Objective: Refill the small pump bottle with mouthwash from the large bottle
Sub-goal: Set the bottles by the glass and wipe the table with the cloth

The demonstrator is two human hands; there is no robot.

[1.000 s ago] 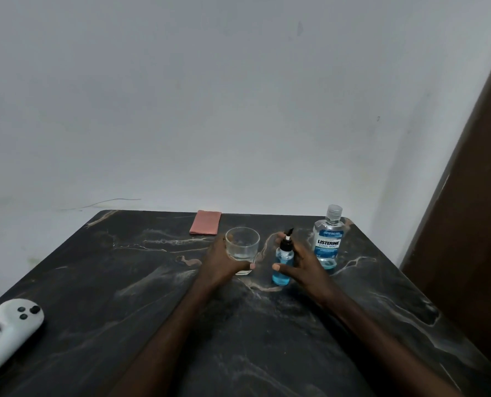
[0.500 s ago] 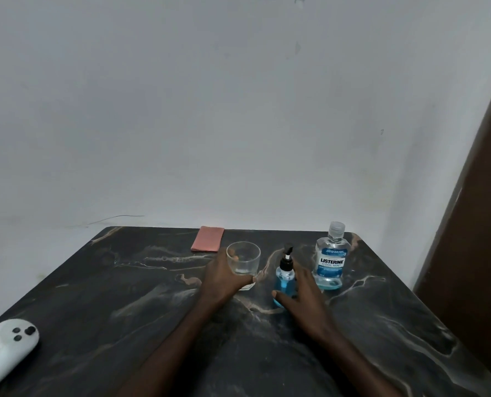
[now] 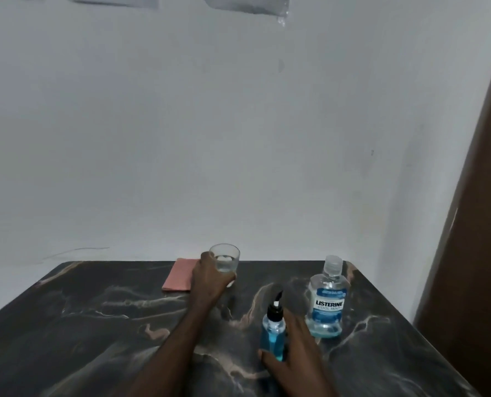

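The small pump bottle, clear with blue liquid and a black pump, stands upright on the dark marble table. My right hand wraps its lower body from the right. To its right stands the large mouthwash bottle, capped, with a blue label and only a little liquid at the bottom. My left hand grips a clear glass tumbler and holds it raised near the table's far edge.
A folded pink cloth lies at the far edge, just left of my left hand. A white wall rises behind the table and a brown door panel stands at the right.
My left hand has lifted the glass off the table and carried it toward the far edge. My right hand stays on the pump bottle. The view has tilted upward.
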